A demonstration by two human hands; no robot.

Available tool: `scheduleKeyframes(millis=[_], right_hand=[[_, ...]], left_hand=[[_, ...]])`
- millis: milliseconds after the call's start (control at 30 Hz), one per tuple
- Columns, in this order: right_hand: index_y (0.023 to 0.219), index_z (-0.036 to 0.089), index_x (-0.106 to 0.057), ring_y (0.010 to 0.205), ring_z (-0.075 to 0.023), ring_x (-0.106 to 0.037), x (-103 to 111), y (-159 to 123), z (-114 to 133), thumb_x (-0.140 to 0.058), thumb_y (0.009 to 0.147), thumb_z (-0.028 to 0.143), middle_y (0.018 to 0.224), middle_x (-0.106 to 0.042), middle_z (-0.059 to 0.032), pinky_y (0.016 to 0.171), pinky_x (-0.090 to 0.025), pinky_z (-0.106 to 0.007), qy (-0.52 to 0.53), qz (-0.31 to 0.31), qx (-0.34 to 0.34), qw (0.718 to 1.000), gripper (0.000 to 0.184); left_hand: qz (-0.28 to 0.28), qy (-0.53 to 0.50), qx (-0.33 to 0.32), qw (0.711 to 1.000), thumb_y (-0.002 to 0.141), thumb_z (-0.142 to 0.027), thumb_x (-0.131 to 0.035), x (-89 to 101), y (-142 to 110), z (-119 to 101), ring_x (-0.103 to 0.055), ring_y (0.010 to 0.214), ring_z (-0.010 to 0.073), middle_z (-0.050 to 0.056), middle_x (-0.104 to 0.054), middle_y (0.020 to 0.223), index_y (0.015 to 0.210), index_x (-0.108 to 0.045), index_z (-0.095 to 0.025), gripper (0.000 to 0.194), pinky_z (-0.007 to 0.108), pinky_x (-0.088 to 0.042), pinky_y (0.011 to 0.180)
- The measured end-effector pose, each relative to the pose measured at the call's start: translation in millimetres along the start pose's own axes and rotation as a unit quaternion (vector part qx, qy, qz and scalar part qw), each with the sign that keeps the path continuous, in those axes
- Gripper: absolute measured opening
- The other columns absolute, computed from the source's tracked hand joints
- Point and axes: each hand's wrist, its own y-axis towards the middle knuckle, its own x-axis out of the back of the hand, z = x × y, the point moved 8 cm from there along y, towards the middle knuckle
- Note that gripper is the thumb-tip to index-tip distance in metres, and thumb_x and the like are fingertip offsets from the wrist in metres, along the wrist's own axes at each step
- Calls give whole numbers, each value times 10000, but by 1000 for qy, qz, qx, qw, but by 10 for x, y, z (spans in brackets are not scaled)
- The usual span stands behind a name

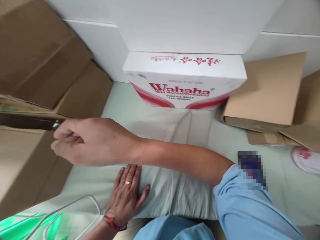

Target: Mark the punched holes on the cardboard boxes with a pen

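Observation:
My right arm reaches across to the left, and my right hand [96,141] is closed, its fingers curled together by the cardboard boxes. A small shiny bit [56,125] shows at its fingertips, too little of it to name. Behind the fingers a dark gap runs between an upper cardboard box [37,50] and a lower cardboard box [32,166]. My left hand [127,195] lies flat, palm down, on the pale green cloth [175,191] with its fingers stretched out. It wears a gold ring [127,182] and a red wrist string [112,222].
A white Wahaha water carton [185,78] stands against the white wall [182,26]. Opened brown cardboard [265,90] sits at the right, near a round white and red item [306,160]. A grey cable [93,200] loops over a bright green patch [32,226] at the lower left.

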Motion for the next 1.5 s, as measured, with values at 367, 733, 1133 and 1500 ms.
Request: scheduleKeyframes(millis=[367,733,1133,1500], right_hand=[[1313,250,-699,1042,-175,-768,1900,-2863,872,-657,1082,436,1184,-796,-51,915,-655,-341,-174,-452,83,871,300],[1172,195,-645,1016,-201,-743,2507,-5446,-478,-860,790,629,1068,-738,-90,799,-664,-325,102,-807,-130,567,617],[1534,125,-504,1453,-312,-647,2943,-5483,-521,-706,907,811,1477,-600,-264,1158,-611,-540,203,-780,-135,577,951],[1817,141,-61,1732,-469,-258,3192,-5328,-43,-594,796,1015,1833,-130,-377,1129,-452,-779,285,-787,-102,538,1446]], left_hand=[[8,6,9,1000,1063,-446,-489,-44,75,78,-541,1567,471,296,-517,1699,1757,-305,-128,785,638,-372,1313],[-17,-47,45,998,1062,-493,-473,-10,122,104,-486,1610,494,169,-382,1820,1827,-196,-308,835,732,-372,1330],[-49,-203,111,972,939,-500,-578,57,216,130,-392,1587,581,-77,-331,1843,1602,-612,-386,674,845,-287,1295],[-66,-226,94,967,1013,-475,-533,200,327,-23,-365,1563,640,-153,-280,1845,1428,-709,-362,465,973,-288,1135]])
